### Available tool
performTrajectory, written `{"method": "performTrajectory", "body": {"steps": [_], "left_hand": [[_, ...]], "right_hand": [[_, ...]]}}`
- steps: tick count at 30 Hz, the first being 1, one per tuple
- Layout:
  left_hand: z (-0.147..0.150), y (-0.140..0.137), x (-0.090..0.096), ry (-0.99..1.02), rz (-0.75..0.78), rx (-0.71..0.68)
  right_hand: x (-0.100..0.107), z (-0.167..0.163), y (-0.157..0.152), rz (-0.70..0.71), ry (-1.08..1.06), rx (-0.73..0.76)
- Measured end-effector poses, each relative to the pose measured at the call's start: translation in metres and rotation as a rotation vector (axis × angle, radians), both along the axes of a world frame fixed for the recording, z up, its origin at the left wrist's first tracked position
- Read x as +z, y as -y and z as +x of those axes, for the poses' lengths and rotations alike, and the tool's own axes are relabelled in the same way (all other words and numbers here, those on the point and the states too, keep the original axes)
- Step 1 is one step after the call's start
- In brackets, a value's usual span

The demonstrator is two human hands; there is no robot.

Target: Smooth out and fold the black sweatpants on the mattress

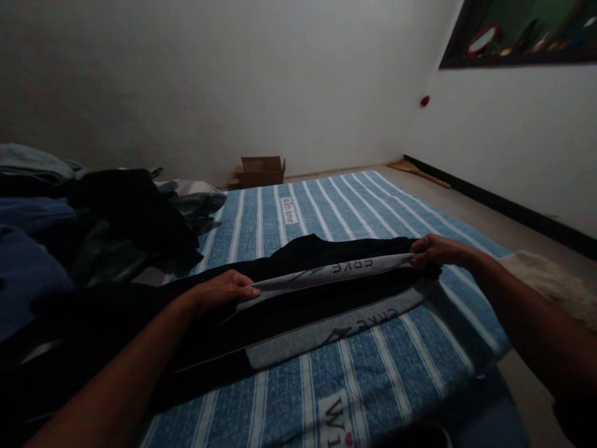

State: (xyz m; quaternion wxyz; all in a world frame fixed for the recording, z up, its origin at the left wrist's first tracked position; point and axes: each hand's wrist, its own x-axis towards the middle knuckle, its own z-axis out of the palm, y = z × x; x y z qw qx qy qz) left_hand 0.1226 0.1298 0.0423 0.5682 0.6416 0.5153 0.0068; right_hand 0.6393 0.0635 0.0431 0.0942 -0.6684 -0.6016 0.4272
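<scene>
A pair of black trousers (317, 308) with grey side panels lettered "ERKE" lies stretched across the blue-and-white striped bedsheet (396, 214). My left hand (226, 290) pinches the upper grey panel near its left end, thumb pointing right. At the other end of that panel my right hand (433, 250) is closed on the edge of the fabric. Between the two hands the panel is pulled fairly straight. A second grey panel lies nearer to me, flat on the sheet. The dark cloth on the left runs into shadow, so its outline is hard to make out.
A heap of dark and blue clothes (116, 230) covers the bed's left side. Behind the bed stands an open cardboard box (259, 172) by the wall. Pale fluffy fabric (550, 283) lies at the right edge. A window opening (527, 31) is at upper right.
</scene>
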Motion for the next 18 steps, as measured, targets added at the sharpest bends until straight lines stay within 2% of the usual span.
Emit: {"method": "performTrajectory", "body": {"steps": [11, 18], "left_hand": [[0.005, 0.006, 0.004, -0.017, 0.007, 0.039], [0.004, 0.011, 0.004, 0.016, 0.029, 0.039]], "right_hand": [[-0.001, 0.000, 0.005, -0.002, 0.026, 0.019], [-0.002, 0.001, 0.012, -0.004, -0.037, 0.007]]}}
